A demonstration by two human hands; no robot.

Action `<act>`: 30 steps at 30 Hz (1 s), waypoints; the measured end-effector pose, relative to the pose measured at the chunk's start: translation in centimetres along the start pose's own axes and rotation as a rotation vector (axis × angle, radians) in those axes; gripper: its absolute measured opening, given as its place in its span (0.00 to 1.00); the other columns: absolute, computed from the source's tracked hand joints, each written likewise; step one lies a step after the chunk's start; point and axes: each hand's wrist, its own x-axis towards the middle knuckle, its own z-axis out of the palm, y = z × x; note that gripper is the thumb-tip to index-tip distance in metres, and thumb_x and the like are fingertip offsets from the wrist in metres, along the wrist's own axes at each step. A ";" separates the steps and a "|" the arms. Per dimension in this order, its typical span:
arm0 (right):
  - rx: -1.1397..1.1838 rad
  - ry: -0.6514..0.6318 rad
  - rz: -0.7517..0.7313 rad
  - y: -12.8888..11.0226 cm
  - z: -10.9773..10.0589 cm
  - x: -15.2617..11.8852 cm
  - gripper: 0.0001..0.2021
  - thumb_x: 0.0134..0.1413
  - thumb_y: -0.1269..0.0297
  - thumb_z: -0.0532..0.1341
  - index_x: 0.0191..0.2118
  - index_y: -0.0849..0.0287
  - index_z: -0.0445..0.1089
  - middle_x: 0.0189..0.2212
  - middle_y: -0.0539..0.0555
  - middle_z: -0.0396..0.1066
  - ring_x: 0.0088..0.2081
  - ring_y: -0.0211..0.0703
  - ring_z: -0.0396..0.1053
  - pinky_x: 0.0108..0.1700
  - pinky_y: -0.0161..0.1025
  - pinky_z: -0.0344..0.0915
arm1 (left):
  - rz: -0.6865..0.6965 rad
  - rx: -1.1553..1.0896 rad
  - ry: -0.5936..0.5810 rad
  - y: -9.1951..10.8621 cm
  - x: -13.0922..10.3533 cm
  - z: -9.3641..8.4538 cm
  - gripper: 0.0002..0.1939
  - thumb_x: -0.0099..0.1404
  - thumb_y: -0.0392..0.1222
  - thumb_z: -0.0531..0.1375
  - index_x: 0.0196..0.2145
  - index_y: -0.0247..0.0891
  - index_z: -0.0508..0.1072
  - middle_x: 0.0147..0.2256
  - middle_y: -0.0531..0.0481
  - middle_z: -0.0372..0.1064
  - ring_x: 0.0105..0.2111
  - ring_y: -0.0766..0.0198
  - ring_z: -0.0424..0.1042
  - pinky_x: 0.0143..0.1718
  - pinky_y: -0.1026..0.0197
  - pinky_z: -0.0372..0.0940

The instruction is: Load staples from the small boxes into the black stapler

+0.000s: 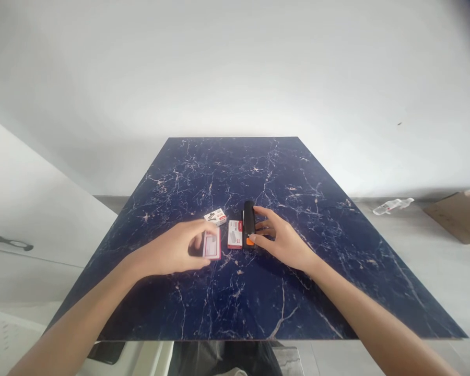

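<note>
My left hand (182, 245) grips a small white box with a pink-red border (212, 246), thumb at its near end and fingers at its far end. Just beyond it lies a small white box with red and black print (216, 216). A red-and-white box (235, 234) lies flat between my hands, close beside a black stapler (249, 219) with an orange part near its front end. My right hand (280, 237) is closed on the right side of the stapler, with the thumb by the orange part and the other fingers along the body.
The things rest on a dark blue marble-patterned table (235, 308). A pale wall (235, 68) stands behind it. To the right on the floor are a clear plastic bottle (392, 206) and a cardboard box (458, 216). A white cabinet with a dark handle (11, 243) is at left.
</note>
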 end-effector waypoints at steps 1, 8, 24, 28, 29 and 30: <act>-0.006 -0.006 -0.003 -0.1 0.0 0.0 0.34 0.61 0.57 0.65 0.69 0.49 0.55 0.59 0.60 0.70 0.50 0.53 0.76 0.51 0.55 0.78 | 0.010 0.007 0.033 0.5 0.6 -0.2 0.30 0.64 0.54 0.64 0.62 0.49 0.67 0.48 0.44 0.73 0.37 0.56 0.75 0.35 0.56 0.69; -0.025 0.019 -0.038 -0.3 -0.3 0.1 0.33 0.60 0.58 0.66 0.68 0.49 0.57 0.63 0.59 0.65 0.53 0.53 0.74 0.53 0.54 0.77 | 0.092 0.097 0.015 2.2 6.4 0.6 0.55 0.60 0.56 0.66 0.75 0.54 0.38 0.69 0.38 0.47 0.61 0.42 0.63 0.47 0.54 0.69; -0.013 -0.028 -0.027 0.0 -0.5 0.0 0.35 0.62 0.54 0.65 0.71 0.46 0.53 0.64 0.58 0.66 0.56 0.55 0.73 0.57 0.59 0.73 | 0.070 0.046 0.065 -4.8 6.9 -1.5 0.24 0.73 0.56 0.55 0.65 0.56 0.69 0.68 0.49 0.60 0.49 0.51 0.75 0.48 0.47 0.73; -0.012 -0.039 -0.028 -0.1 -0.6 0.1 0.35 0.62 0.53 0.64 0.71 0.46 0.53 0.63 0.59 0.66 0.56 0.56 0.73 0.57 0.59 0.73 | 0.084 -0.001 0.160 -3.5 9.4 -0.5 0.24 0.72 0.58 0.57 0.62 0.53 0.72 0.70 0.47 0.57 0.46 0.53 0.77 0.48 0.45 0.73; -0.007 -0.041 -0.028 0.0 -0.6 0.1 0.35 0.62 0.53 0.64 0.71 0.46 0.53 0.64 0.59 0.66 0.56 0.55 0.73 0.57 0.59 0.73 | 0.110 -0.013 0.174 -3.1 9.9 -0.1 0.23 0.73 0.57 0.57 0.61 0.51 0.73 0.69 0.47 0.58 0.49 0.51 0.76 0.51 0.45 0.72; 0.001 -0.043 -0.029 0.0 -0.6 0.1 0.35 0.62 0.53 0.64 0.71 0.45 0.52 0.65 0.59 0.65 0.56 0.55 0.73 0.58 0.58 0.73 | 0.142 -0.026 0.182 -2.6 10.3 0.2 0.23 0.74 0.57 0.55 0.60 0.49 0.74 0.68 0.46 0.60 0.52 0.50 0.75 0.54 0.44 0.70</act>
